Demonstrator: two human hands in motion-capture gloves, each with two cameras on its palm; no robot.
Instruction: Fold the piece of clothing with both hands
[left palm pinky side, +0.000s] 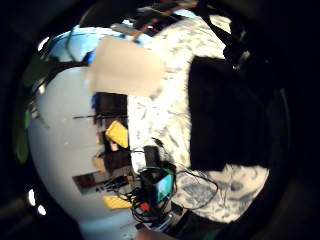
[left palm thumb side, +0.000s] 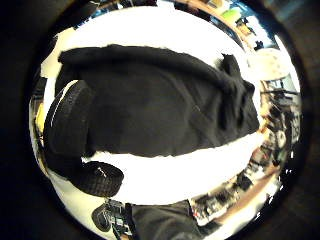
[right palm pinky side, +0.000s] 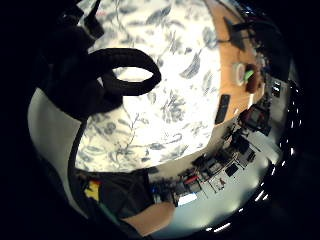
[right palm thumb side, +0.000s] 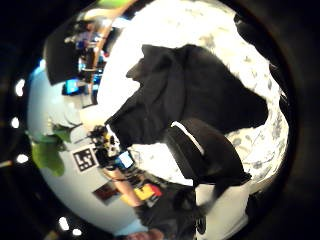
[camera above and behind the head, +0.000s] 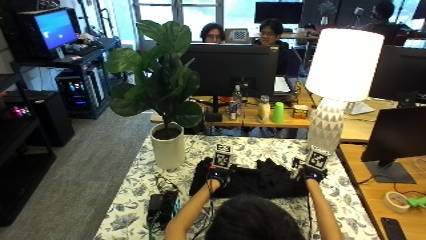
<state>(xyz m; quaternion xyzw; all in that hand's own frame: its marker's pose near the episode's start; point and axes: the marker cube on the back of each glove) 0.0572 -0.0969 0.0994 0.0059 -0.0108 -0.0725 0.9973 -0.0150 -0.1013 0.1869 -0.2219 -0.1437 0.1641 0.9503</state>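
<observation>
Floral tablecloth (camera above and behind the head: 266, 150) covers the table where the black garment (camera above and behind the head: 256, 181) lies spread just in front of the person, between a potted plant (camera above and behind the head: 166, 135) and a white lamp (camera above and behind the head: 336, 75). Both gloved hands sit at its far edge, the left hand (camera above and behind the head: 218, 175) toward the plant side and the right hand (camera above and behind the head: 311, 174) toward the lamp side; whether their fingers pinch the cloth or only lie on it I cannot tell. To fold well, each hand should take an outer corner at matching points, lift together and lay the edge straight over, smoothing out the bunched ridge in the middle
</observation>
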